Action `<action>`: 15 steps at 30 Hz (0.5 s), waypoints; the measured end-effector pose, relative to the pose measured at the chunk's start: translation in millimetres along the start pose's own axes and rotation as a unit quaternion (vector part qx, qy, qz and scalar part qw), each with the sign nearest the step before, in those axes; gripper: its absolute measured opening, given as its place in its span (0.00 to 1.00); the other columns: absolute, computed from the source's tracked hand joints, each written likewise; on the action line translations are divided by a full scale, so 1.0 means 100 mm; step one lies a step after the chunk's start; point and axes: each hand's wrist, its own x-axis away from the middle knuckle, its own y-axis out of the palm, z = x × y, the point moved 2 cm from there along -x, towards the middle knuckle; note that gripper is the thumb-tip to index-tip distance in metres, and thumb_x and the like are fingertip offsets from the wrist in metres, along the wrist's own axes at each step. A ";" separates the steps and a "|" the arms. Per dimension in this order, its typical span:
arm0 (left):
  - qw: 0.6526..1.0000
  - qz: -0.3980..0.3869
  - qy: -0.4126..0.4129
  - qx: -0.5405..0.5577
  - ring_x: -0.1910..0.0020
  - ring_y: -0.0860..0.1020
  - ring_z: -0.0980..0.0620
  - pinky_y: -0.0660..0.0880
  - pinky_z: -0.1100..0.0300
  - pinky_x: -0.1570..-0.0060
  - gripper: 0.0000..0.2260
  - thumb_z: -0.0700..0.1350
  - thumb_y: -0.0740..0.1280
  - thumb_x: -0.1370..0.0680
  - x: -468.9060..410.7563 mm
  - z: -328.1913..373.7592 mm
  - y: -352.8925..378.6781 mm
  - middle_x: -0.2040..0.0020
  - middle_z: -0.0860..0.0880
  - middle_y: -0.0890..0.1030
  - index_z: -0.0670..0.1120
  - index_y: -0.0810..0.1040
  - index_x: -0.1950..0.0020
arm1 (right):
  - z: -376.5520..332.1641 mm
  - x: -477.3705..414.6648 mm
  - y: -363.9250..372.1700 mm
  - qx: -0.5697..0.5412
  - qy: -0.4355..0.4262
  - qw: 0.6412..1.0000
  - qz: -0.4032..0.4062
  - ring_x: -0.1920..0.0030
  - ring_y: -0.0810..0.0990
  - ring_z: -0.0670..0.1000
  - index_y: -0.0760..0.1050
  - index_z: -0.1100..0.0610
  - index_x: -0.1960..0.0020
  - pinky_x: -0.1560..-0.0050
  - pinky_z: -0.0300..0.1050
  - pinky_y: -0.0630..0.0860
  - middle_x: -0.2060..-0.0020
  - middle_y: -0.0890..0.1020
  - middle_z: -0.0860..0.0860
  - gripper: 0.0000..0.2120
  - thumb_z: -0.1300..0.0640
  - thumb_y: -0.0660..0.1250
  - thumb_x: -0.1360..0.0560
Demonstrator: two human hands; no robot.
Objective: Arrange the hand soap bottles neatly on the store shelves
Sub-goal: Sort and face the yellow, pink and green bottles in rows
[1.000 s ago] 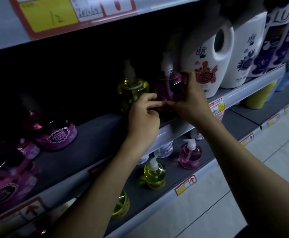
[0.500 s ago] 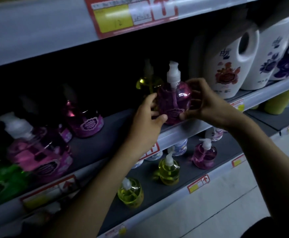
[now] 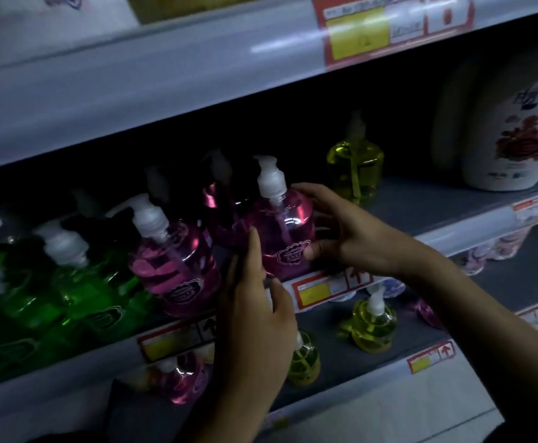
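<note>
A pink pump soap bottle (image 3: pixel 282 231) stands at the front edge of the middle shelf (image 3: pixel 421 203). My right hand (image 3: pixel 344 228) wraps its right side, thumb across the label. My left hand (image 3: pixel 258 292) touches its lower left side with fingers spread. Another pink bottle (image 3: pixel 175 266) stands just to its left, and a third pink bottle (image 3: pixel 219 206) sits behind in shadow. Green bottles (image 3: pixel 69 289) fill the shelf's left end. A yellow bottle (image 3: pixel 355 167) stands alone to the right, further back.
A large white detergent jug (image 3: pixel 513 135) stands at the shelf's far right. The lower shelf (image 3: pixel 501 282) carries scattered yellow bottles (image 3: pixel 373 324), a yellow one (image 3: pixel 304 359) and a pink one (image 3: pixel 183 378). An upper shelf edge with a red price tag (image 3: pixel 389 27) hangs overhead.
The pink bottle, held in both hands, has moved left along the shelf and now sits beside the other pink bottles. The view has shifted left, so green bottles show.
</note>
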 end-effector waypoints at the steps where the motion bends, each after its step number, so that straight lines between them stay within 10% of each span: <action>1: 1.000 -0.004 0.000 -0.004 0.28 0.65 0.56 0.69 0.53 0.33 0.32 0.42 0.60 0.20 0.03 -0.01 -0.05 0.24 0.56 0.60 0.64 0.47 0.24 | -0.01 -0.03 0.06 -0.002 0.003 1.000 -0.005 0.35 0.76 0.46 0.57 0.49 0.24 0.38 0.51 0.77 0.34 0.74 0.49 0.38 0.66 0.72 0.27; 11: 0.999 0.036 0.026 -0.027 0.30 0.67 0.55 0.69 0.62 0.38 0.37 0.39 0.65 0.23 0.22 -0.18 -0.34 0.29 0.66 0.56 0.68 0.49 0.28 | -0.20 -0.20 0.36 0.021 0.007 0.997 -0.070 0.34 0.74 0.42 0.54 0.45 0.23 0.35 0.45 0.75 0.30 0.72 0.45 0.42 0.61 0.74 0.28; 15: 0.997 0.035 0.047 -0.041 0.33 0.68 0.60 0.65 0.74 0.45 0.34 0.39 0.66 0.24 0.23 -0.21 -0.38 0.32 0.70 0.57 0.65 0.56 0.26 | -0.27 -0.28 0.32 -0.036 0.012 0.999 0.012 0.37 0.76 0.42 0.67 0.46 0.28 0.36 0.44 0.75 0.35 0.76 0.43 0.27 0.47 0.69 0.25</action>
